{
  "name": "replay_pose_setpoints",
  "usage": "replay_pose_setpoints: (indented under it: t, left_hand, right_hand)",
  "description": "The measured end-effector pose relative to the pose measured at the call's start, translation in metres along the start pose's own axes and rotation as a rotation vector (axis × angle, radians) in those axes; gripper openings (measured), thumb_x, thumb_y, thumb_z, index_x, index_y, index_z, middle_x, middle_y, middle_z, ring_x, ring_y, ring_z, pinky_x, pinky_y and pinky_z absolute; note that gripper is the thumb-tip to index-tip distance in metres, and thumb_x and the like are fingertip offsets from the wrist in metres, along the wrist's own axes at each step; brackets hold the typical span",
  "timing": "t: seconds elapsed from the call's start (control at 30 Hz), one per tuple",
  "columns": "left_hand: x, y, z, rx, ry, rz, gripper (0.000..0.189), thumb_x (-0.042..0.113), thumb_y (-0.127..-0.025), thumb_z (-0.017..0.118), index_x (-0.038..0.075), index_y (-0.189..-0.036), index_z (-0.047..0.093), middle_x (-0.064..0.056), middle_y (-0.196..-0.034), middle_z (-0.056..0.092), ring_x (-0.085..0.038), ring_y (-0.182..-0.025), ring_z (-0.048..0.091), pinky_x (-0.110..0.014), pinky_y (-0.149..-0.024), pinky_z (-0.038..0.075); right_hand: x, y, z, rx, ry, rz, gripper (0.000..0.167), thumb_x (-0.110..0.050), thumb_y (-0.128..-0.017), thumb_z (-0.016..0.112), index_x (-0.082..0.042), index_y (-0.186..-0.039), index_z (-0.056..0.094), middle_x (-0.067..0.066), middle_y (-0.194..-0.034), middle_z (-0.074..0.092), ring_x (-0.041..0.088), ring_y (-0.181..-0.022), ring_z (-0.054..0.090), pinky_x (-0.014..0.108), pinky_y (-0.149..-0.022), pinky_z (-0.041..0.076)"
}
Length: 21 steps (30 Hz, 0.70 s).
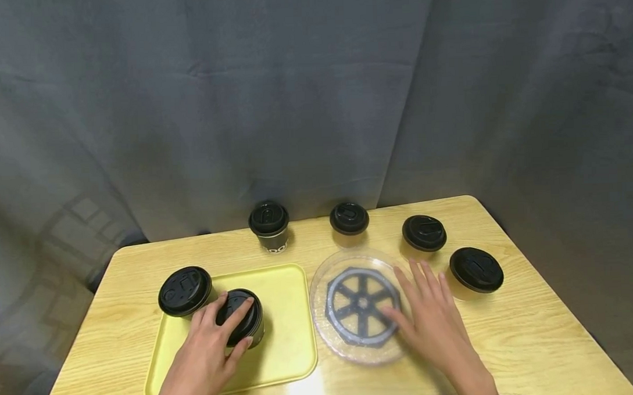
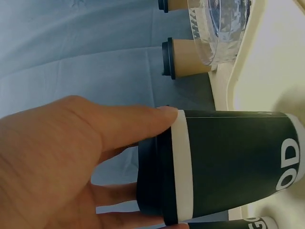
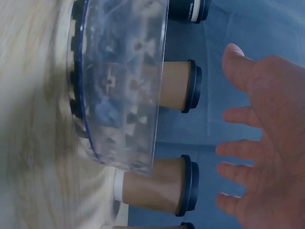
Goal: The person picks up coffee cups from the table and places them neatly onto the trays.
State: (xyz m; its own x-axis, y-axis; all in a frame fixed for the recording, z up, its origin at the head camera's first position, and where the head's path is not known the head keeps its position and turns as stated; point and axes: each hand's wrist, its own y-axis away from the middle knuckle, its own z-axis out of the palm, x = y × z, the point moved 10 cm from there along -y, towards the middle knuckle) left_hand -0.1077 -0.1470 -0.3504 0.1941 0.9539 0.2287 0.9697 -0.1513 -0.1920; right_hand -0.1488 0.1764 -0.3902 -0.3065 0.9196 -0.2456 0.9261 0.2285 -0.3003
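My left hand (image 1: 209, 346) grips a black paper coffee cup (image 2: 233, 162) round the rim of its black lid. The cup stands upright over the yellow tray (image 1: 286, 315), its white band and white lettering showing in the left wrist view. Close beside it, at the tray's back left corner, is another black-lidded cup (image 1: 186, 292). My right hand (image 1: 433, 318), fingers spread and holding nothing, hovers over the right side of a clear round plastic bin (image 1: 364, 353). A dark spoked wheel shape shows through the bin's bottom.
Along the back stand a black lidded cup (image 1: 270, 225) and a brown one (image 1: 349, 222). Two more brown cups with black lids, one behind (image 1: 424, 234) and one nearer the right edge (image 1: 476, 270), stand beyond my right hand. A grey curtain (image 1: 303, 105) hangs behind the wooden table (image 1: 531, 341).
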Motion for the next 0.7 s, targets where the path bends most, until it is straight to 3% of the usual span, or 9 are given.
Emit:
replay_pose_setpoints:
  t: [0.3,0.53,0.7]
  left_hand:
    - [-0.001,0.002,0.000,0.044,0.012,-0.027,0.055,0.028,-0.078,0.080,0.027,-0.131,0.062,-0.021,-0.134,0.055,-0.038,-0.118,0.052,-0.054,-0.082,0.054]
    - [0.001,0.004,0.000,0.087,-0.003,-0.001,0.057,0.029,-0.078,0.081,0.028,-0.132,0.061,-0.020,-0.137,0.054,-0.037,-0.117,0.052,-0.053,-0.088,0.051]
    - [0.000,0.009,0.002,0.077,-0.044,0.008,0.061,0.034,-0.083,0.077,0.028,-0.140,0.054,-0.020,-0.143,0.050,-0.042,-0.122,0.051,-0.057,-0.092,0.049]
  right_hand:
    - [-0.007,-0.011,-0.004,0.009,0.015,-0.040,0.075,-0.049,-0.088,0.065,-0.013,-0.149,0.039,0.021,-0.158,0.026,0.043,-0.146,0.023,0.046,-0.124,-0.006]
    - [-0.011,-0.013,-0.001,-0.020,-0.001,-0.033,0.075,-0.049,-0.087,0.066,-0.013,-0.148,0.040,0.022,-0.158,0.025,0.040,-0.148,0.021,0.049,-0.124,-0.003]
    - [-0.020,-0.019,-0.003,-0.005,-0.003,-0.072,0.076,-0.051,-0.087,0.066,-0.014,-0.148,0.041,0.021,-0.159,0.026,0.041,-0.147,0.023,0.047,-0.124,-0.004]
